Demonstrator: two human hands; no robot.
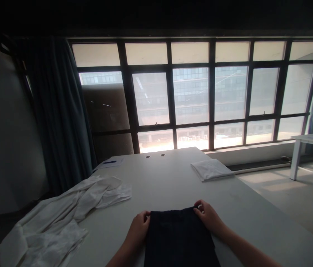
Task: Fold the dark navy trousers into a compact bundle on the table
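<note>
Dark cloth: I have a navy or black piece of fabric (179,237) in view, lying flat. Its lower end runs out of my picture, so I can't tell what garment it is.

Where it lies: on the near part of the pale table (252,209), straight ahead of the person and between both forearms.

Left hand: the left hand (139,229) sits at the cloth's upper left corner, touching its edge.

Right hand: the right hand (207,218) sits at the upper right corner, curled over the edge.

Finger state: the fingers (199,209) of both hands are bent and closed toward the corners, not spread wide. From here I cannot tell whether they are really pinching the fabric or only resting on it.

Handling: I judge it light, soft and limp, likely to sag if lifted by one point. The weave looks matte, so it should not slide much on the table.

Best hold: I would pinch both upper corners, keeping the top edge taut.

Nearby: a folded white cloth (211,170) lies ahead to the right. A crumpled white garment (62,213) sprawls over the left edge of the table.

Far end: a sheet of paper (109,162) with a blue pen on it lies by two round holes (155,155).

Beyond: a second white table (310,142) stands on the right, before a wide window (212,92) with dark curtains (59,111).
</note>
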